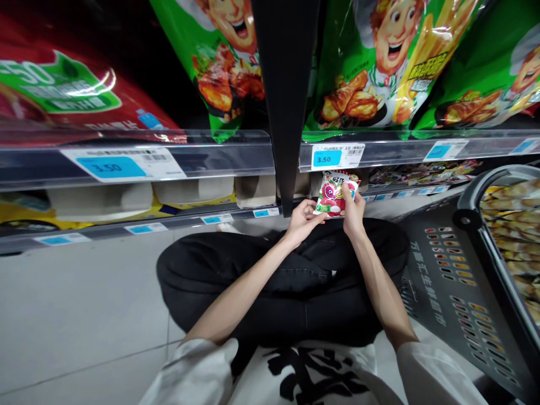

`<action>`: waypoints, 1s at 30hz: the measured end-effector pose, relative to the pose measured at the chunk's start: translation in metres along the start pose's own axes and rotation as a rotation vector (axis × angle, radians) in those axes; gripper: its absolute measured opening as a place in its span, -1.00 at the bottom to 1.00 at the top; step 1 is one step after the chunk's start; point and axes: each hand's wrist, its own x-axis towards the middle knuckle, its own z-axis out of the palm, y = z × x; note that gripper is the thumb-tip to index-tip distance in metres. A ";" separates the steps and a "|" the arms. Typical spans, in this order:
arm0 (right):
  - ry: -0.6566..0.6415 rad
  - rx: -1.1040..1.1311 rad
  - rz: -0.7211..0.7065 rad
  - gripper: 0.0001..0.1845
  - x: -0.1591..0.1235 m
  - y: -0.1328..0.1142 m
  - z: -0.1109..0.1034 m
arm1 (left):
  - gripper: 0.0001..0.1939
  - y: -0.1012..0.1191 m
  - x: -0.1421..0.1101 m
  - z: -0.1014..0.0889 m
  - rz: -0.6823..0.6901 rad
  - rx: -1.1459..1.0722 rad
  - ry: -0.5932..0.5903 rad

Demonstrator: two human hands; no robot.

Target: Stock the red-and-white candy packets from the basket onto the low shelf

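A small white and pink candy packet [331,198] with round pink fruit printed on it is held between my hands, above my lap and close to the lower shelf. My left hand [302,221] grips its lower left corner, fingers curled behind and thumb along the bottom edge. On the packet's right side, my right hand [354,209] pinches it with the thumb over the front. The back of the packet and some fingertips are hidden.
Green snack bags [354,107] and a red bag [76,84] fill the upper shelf, with price tags [333,157] along its edge. More packets [426,171] lie on the lower shelf. At right stands a grey basket [434,315] full of packaged goods [517,236].
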 end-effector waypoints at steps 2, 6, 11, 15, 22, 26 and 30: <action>-0.005 0.012 -0.001 -0.55 0.000 0.000 0.000 | -0.41 0.000 0.000 0.000 0.001 0.003 0.001; -0.002 0.023 0.005 -0.54 -0.001 -0.001 0.001 | -0.44 -0.002 0.001 -0.002 0.014 0.038 -0.001; 0.003 0.033 0.012 -0.54 0.000 -0.002 0.002 | -0.49 -0.003 -0.001 -0.002 0.148 0.183 0.065; 0.010 0.042 0.024 -0.54 0.000 -0.002 0.003 | -0.50 0.004 -0.007 -0.001 0.429 0.479 0.159; -0.110 -0.063 0.012 -0.59 -0.004 -0.001 0.003 | -0.56 0.004 -0.014 -0.003 0.724 0.871 0.017; -0.194 -0.075 0.017 -0.57 -0.005 -0.001 0.003 | -0.62 -0.003 -0.014 -0.005 0.718 0.890 0.049; -0.329 -0.012 0.118 -0.43 -0.006 -0.002 0.003 | -0.60 -0.003 -0.012 -0.006 0.689 0.787 0.115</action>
